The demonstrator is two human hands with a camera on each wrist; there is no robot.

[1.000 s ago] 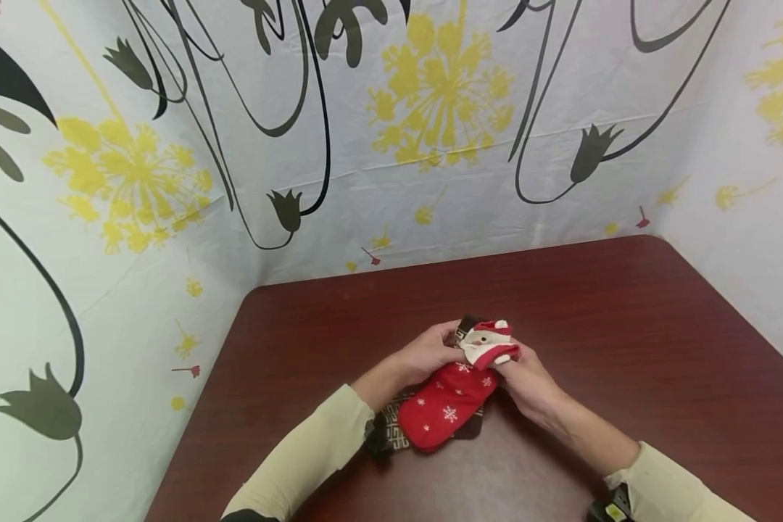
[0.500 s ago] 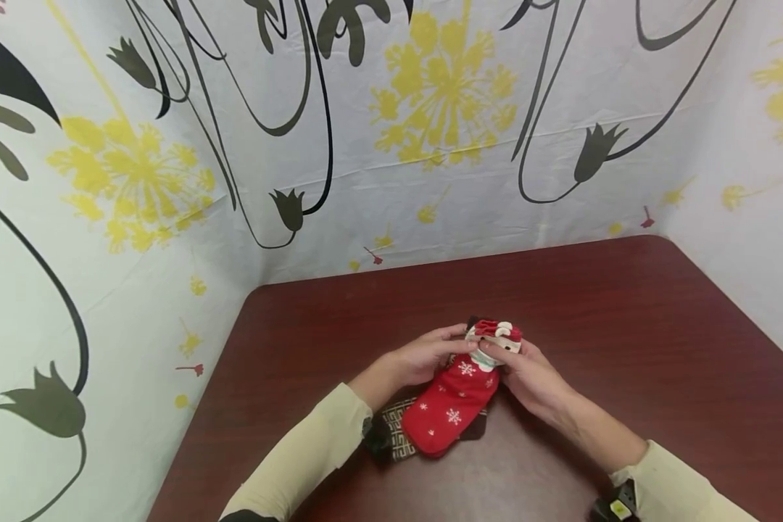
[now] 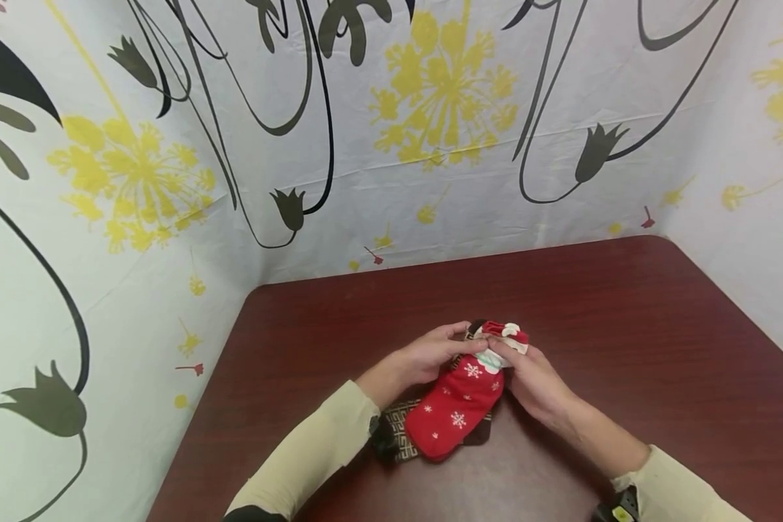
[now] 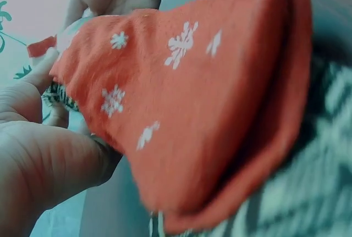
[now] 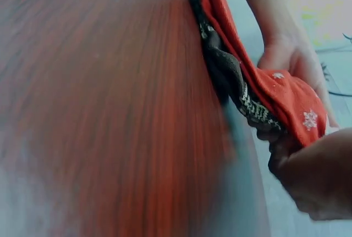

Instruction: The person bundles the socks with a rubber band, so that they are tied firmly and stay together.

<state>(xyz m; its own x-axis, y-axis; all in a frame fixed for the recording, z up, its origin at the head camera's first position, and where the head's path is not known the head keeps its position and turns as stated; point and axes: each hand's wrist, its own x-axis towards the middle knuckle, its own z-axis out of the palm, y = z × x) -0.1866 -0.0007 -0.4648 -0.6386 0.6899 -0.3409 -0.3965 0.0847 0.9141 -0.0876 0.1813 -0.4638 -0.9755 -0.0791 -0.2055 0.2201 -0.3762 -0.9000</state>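
Observation:
A pair of red socks (image 3: 455, 412) with white snowflakes slants between my hands, one sock layered on the other at the toes (image 4: 258, 138). A Santa face cuff (image 3: 512, 335), folded and crumpled, is at the top. Beneath lie dark brown patterned socks (image 3: 401, 433), their toe end low over the table. My left hand (image 3: 424, 359) grips the cuff end from the left, thumb on top. From the right, my right hand (image 3: 539, 378) pinches the Santa cuff. In the right wrist view, its fingers curl under the brown sock layer (image 5: 258, 110). Some fingertips are hidden behind the fabric.
A dark red-brown wooden table (image 3: 626, 348) spreads around the hands. White cloth walls (image 3: 378, 181) with flower prints rise behind its far edge and at both sides. A dark wrist device (image 3: 620, 507) sits at my right sleeve.
The Santa cuff was spread out facing up; now it is folded down and bunched between the thumbs. Both hands and the socks have shifted slightly to the right.

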